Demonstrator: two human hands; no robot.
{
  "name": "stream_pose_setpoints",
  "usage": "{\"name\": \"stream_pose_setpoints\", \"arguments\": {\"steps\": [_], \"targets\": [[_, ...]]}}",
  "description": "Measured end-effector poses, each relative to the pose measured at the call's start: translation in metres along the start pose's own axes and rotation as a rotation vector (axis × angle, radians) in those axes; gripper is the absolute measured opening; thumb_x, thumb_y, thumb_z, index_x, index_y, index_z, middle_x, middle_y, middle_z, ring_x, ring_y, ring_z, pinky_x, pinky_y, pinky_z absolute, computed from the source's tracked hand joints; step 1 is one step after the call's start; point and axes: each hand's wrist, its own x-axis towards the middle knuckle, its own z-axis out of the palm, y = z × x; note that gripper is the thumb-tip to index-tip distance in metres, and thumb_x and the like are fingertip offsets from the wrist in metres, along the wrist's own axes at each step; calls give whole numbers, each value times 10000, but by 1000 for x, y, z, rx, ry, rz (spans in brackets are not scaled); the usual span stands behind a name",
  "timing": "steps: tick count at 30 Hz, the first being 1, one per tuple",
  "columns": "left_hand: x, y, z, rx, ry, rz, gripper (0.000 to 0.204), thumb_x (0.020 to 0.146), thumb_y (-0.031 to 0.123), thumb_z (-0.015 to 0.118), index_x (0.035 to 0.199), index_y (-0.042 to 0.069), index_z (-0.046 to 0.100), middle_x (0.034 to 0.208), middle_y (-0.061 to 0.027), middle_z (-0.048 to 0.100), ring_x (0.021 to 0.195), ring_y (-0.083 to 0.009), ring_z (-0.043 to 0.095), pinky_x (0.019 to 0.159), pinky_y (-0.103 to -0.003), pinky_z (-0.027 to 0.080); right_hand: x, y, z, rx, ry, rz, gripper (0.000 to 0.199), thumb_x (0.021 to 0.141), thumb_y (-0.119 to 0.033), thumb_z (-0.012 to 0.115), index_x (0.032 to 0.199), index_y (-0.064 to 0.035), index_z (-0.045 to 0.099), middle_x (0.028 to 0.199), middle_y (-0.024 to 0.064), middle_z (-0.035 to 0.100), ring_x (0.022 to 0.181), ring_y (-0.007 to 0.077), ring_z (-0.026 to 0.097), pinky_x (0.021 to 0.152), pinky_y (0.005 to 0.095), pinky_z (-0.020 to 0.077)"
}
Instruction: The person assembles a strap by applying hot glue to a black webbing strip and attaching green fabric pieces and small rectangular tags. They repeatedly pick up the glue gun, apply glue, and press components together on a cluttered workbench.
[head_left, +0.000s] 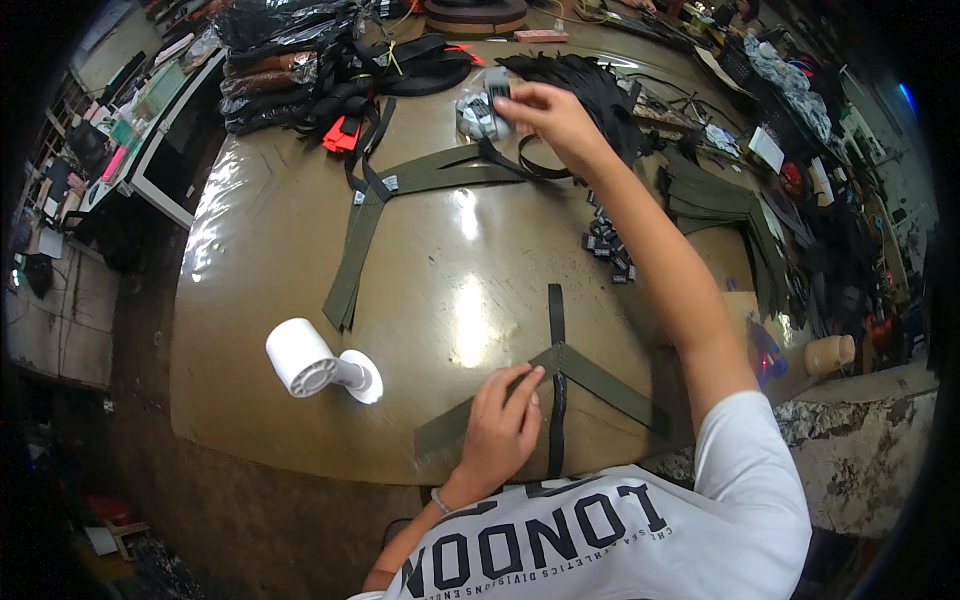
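I am pressing my left hand (503, 425), fingers flat and together, on the olive-green webbing strap piece (590, 378) crossed by a narrow black strap (556, 380) at the table's (450, 260) near edge. My right hand (550, 115) is pinching a small grey buckle (497, 88) far across. Advisable: keep the crossing pinned. Counted: two olive assemblies, the second (400, 195) mid-table, and one white cylindrical lamp (315, 362).
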Motion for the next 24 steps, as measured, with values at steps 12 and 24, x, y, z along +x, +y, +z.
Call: {"name": "stream_pose_setpoints", "arguments": {"steps": [12,24], "targets": [[12,27,-24,-829,-98,-107,735,983,446,514,1481,-44,286,1509,-196,344,1403,-287,328,1172,-408,212,-280,-79,24,479,-347,507,198,887,-85,725,1040,28,672,970,49,694,887,98,650,812,247,527],[5,39,-8,-1268,38,-558,346,1022,202,531,1231,-69,580,1248,-174,624,1039,-193,634,817,-304,521,-319,-65,77,531,79,432,188,925,-94,677,1077,8,636,967,22,645,839,66,588,718,220,497]]}}
